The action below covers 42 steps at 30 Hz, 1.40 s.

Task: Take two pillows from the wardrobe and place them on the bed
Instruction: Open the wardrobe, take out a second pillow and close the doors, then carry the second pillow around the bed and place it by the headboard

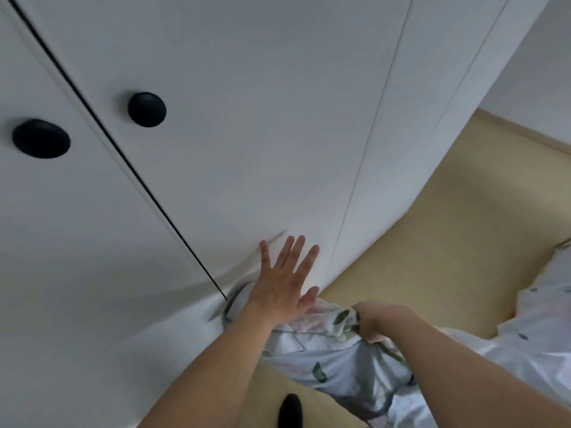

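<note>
My left hand (282, 281) lies flat with fingers spread against the white wardrobe door (231, 134), low on the panel. My right hand (375, 321) is clenched on a pale blue pillow with a leaf and flower print (340, 356), holding it bunched below the wardrobe, between my forearms. More fabric of the same print (543, 322) shows at the right edge; whether it is a second pillow or bedding I cannot tell. The wardrobe doors look closed, with a dark seam between them.
Two round black knobs (146, 109) (41, 143) sit on the wardrobe doors at upper left. Beige floor (448, 242) runs to the right of the wardrobe. A dark rounded object (290, 410) pokes up at the bottom edge. A white wall (531, 72) stands at upper right.
</note>
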{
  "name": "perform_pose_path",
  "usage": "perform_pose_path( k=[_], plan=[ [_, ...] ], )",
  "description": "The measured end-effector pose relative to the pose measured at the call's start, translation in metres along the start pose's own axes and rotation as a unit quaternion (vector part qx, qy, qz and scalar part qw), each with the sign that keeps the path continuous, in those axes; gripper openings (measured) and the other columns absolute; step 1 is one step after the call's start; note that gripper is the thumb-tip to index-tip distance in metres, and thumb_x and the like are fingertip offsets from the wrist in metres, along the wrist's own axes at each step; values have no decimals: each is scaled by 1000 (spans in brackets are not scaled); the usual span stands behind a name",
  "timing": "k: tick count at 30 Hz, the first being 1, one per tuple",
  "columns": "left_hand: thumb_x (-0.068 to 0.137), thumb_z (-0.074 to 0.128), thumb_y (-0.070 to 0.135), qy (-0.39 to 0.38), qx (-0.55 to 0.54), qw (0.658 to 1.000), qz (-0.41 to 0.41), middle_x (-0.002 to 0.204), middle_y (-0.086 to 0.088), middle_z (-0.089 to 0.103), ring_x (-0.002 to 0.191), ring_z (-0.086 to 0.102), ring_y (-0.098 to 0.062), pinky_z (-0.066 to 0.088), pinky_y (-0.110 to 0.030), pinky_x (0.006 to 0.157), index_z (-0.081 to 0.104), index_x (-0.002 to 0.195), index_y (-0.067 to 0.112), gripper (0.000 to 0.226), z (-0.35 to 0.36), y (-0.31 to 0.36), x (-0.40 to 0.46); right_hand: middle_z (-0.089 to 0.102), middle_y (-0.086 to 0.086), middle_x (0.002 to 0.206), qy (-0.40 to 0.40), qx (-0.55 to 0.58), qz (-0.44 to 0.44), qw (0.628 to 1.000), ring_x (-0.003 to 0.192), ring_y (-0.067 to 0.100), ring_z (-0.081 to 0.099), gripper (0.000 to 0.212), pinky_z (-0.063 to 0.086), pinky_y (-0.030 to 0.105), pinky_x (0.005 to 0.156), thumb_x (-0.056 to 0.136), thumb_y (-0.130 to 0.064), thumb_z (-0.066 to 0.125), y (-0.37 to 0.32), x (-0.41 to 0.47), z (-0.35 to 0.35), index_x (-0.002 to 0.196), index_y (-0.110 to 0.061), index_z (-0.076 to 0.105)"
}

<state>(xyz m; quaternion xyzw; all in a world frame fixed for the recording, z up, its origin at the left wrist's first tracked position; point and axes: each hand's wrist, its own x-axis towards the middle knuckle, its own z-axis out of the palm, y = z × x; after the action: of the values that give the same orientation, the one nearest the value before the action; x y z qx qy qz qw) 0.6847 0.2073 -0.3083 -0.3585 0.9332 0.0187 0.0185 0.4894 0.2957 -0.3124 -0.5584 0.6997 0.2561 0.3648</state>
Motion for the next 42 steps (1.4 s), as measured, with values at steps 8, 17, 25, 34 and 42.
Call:
perform_pose_path(
  k=[8, 17, 25, 34, 42],
  plan=[
    [86, 28, 76, -78, -59, 964, 247, 137, -3, 54, 115, 57, -25, 43, -40, 98, 34, 141, 20, 79, 9, 75, 78, 62, 8, 119, 81, 105, 60, 989, 110, 29, 58, 26, 47, 36, 91, 86, -22, 54, 92, -4, 6, 112, -18, 57],
    [76, 59, 52, -193, 43, 928, 315, 102, -4, 64, 86, 63, -29, 52, -39, 73, 46, 114, 20, 52, 9, 224, 228, 60, 6, 121, 131, 243, 136, 951, 113, 28, 56, 27, 46, 37, 93, 86, -20, 55, 258, -14, -1, 114, -21, 56],
    [84, 47, 20, -150, 84, 893, 417, 95, -10, 68, 87, 64, -32, 38, -33, 63, 59, 90, 18, 13, -27, 372, 357, 60, 2, 99, 222, 337, 217, 889, 86, 23, 55, 7, 40, 30, 70, 86, -17, 48, 414, -55, -8, 92, -22, 45],
    [73, 43, 12, -134, -28, 870, 473, 78, 0, 65, 73, 59, -27, 38, -32, 59, 46, 72, 22, 10, -50, 452, 517, 60, 1, 115, 278, 355, 315, 835, 106, 26, 57, 38, 47, 37, 90, 81, -28, 52, 545, -39, -36, 118, -23, 44],
    [77, 46, 12, -122, 49, 853, 505, 93, -5, 67, 88, 63, -32, 42, -35, 66, 44, 78, 25, 13, -61, 505, 718, 66, 4, 106, 239, 311, 384, 836, 97, 25, 64, 15, 49, 32, 78, 89, -16, 45, 680, 34, -151, 94, -18, 59]
  ],
)
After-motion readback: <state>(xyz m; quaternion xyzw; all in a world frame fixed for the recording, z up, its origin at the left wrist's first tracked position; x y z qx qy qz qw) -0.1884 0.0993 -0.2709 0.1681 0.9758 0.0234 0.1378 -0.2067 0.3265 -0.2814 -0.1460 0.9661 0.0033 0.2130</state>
